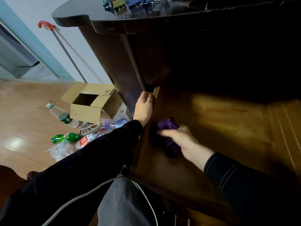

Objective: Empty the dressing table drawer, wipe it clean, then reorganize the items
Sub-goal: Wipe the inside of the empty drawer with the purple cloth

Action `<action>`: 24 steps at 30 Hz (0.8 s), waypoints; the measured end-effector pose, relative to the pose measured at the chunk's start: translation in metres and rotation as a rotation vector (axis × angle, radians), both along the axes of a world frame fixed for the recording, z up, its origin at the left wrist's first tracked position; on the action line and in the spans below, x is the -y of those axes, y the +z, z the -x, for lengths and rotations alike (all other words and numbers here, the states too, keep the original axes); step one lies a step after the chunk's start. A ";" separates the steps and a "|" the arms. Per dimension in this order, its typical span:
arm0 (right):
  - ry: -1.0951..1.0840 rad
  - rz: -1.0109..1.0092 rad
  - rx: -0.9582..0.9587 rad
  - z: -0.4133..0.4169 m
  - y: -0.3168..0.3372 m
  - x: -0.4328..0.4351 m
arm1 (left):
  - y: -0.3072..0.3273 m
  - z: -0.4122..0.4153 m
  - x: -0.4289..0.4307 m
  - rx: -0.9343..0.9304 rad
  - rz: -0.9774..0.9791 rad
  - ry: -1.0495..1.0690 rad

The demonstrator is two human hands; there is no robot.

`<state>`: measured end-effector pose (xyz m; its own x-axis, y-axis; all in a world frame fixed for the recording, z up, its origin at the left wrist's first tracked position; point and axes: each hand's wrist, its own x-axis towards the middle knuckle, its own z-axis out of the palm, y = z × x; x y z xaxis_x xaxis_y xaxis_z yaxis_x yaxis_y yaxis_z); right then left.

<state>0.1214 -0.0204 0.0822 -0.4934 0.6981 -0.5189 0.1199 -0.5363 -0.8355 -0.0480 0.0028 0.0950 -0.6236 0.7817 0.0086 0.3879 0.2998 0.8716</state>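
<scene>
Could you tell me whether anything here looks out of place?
Yes: several plastic bottles, a crumpled plastic bag and an open cardboard box lie scattered on the floor left of the dressing table.

1. We see a dark, glossy tabletop [146, 12] carrying coloured binder clips [133, 1].
2. The open drawer [219, 119] shows us a wooden bottom with a purple cloth [167, 126] on it.
3. On the wooden floor [24, 111] we find an open cardboard box [91, 103], plastic bottles [62, 116] and a crumpled clear bag [60, 150].

at my ten o'clock an open box [88, 104] sits on the floor [24, 115]. a clear bottle [62, 117] lies at nine, a green bottle [65, 137] nearer me. a pole [69, 54] leans at eleven.
</scene>
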 end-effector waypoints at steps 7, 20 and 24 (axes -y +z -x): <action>-0.109 -0.028 -0.126 -0.036 0.020 -0.035 | 0.009 -0.007 0.009 -0.367 -0.106 -0.050; 0.042 -0.127 0.048 -0.110 0.047 -0.038 | 0.049 -0.093 0.023 0.171 0.164 -0.833; 0.108 -0.078 0.134 -0.152 0.059 -0.047 | 0.035 -0.136 0.003 0.480 0.249 -0.861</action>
